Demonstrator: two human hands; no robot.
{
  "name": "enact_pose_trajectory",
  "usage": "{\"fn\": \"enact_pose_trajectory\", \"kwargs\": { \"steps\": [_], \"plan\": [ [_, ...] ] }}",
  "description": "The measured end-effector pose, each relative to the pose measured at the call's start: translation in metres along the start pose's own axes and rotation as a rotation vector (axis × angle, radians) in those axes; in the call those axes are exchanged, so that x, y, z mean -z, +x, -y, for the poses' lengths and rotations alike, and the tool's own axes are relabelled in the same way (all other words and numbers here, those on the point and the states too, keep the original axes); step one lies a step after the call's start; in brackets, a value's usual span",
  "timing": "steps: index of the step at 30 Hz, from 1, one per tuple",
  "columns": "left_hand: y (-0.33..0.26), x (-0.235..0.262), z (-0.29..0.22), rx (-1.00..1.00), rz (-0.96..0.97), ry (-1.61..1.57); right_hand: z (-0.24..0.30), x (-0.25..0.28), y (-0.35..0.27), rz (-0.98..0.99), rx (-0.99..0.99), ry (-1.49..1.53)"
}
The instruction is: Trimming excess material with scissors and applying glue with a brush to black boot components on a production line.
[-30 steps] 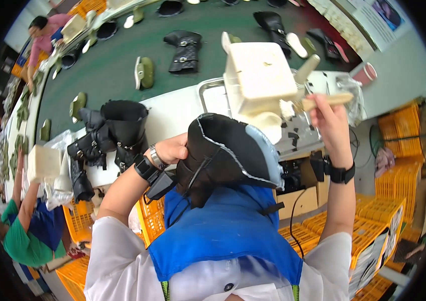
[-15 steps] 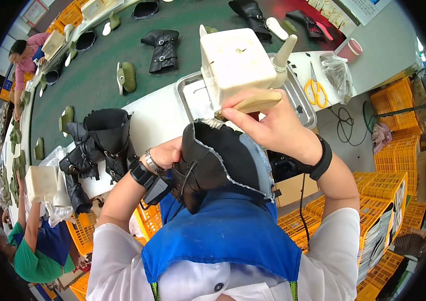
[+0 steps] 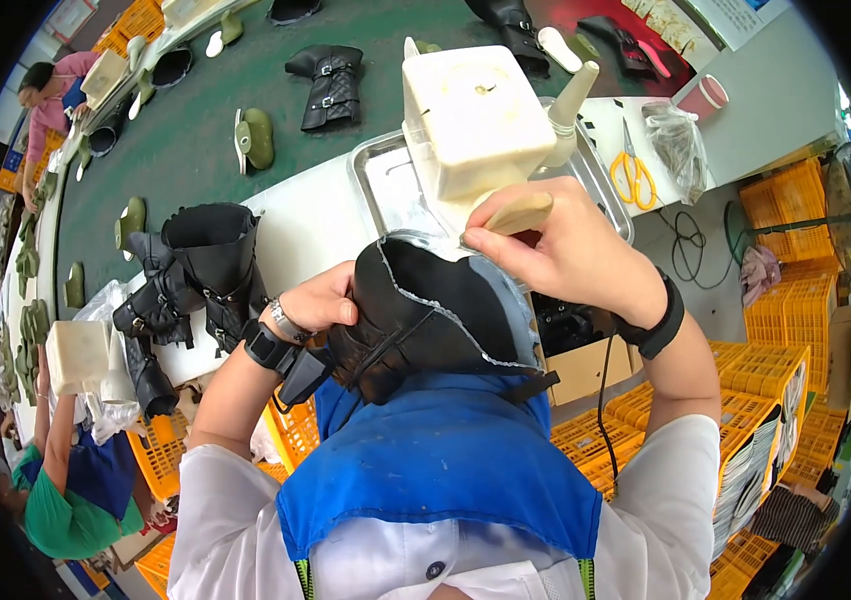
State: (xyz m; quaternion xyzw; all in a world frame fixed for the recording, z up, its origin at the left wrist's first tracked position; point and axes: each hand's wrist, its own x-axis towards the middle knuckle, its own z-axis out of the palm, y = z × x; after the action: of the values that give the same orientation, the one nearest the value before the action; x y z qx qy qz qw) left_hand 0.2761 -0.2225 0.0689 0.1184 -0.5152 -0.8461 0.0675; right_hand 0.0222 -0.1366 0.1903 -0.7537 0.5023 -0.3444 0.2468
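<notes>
Green conveyor belt [image 3: 195,130] up top carries black boots, with yellow scissors [image 3: 633,172] and orange crates [image 3: 755,370] off right. Left hand [image 3: 320,300] is gripping the black boot upper [image 3: 425,320], right hand [image 3: 565,250] pinching a wooden brush handle [image 3: 517,214] below the cream tub [image 3: 470,120].

Single head view, worn on my head, looking steeply down over my chest and blue apron [image 3: 445,470]. Fisheye; straight edges bow near the rim, black corners. Close range: my left hand [image 3: 320,300] at 9 o'clock of centre, right hand [image 3: 565,245] at 2 o'clock. Workbench [image 3: 315,225] and green conveyor [image 3: 175,150] run toward 11 o'clock. No second view to overlap.
</notes>
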Motion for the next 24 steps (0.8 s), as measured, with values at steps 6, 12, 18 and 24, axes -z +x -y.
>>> {"fn": "enact_pose_trajectory", "kwargs": {
  "steps": [6,12,18,24],
  "plan": [
    [-0.003,-0.003,-0.004,-0.003,-0.003,-0.012,-0.004,0.009,0.008,0.066,-0.063,0.041],
    [-0.003,-0.004,-0.012,-0.006,-0.008,0.103,0.002,0.012,0.019,-0.051,-0.091,0.209],
    [-0.007,-0.013,-0.029,0.035,-0.029,0.205,-0.011,-0.004,0.014,-0.06,-0.122,0.25],
    [-0.018,-0.004,-0.027,-0.087,-0.207,0.249,-0.023,0.007,-0.008,-0.122,-0.278,0.264]
  ]
}}
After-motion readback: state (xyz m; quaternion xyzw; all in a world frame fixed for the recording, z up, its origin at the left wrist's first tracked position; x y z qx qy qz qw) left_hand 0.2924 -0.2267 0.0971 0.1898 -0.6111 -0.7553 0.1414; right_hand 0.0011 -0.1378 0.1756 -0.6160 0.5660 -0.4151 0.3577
